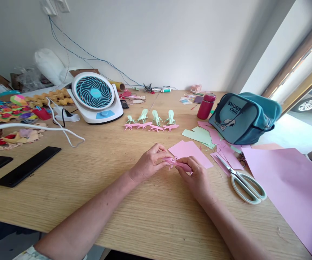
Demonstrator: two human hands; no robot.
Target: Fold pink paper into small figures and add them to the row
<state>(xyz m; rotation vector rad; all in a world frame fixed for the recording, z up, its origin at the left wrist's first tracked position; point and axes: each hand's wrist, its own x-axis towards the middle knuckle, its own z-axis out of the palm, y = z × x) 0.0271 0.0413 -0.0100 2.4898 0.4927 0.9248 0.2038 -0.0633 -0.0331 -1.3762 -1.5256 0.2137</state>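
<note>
Both hands pinch one pink folded-paper insect (172, 162) just above the table. My left hand (150, 161) is closed on its left end. My right hand (195, 174) grips the longer right part, and its fingers hide some of the paper. Thin folded legs stick out between the hands. Behind them lies a sheet of pink paper (196, 153). Farther back stand finished folded insects in two rows: green ones (156, 117) behind, pink ones (156, 128) in front. White-handled scissors (244, 182) rest to the right of my right hand.
Pink and green paper pieces (199, 136) surround a red flask (206, 106) and a blue bag (239, 117). A large pink sheet (288, 184) covers the right edge. At left are a white fan (97, 97), a cable (36, 126) and a long black object (28, 166).
</note>
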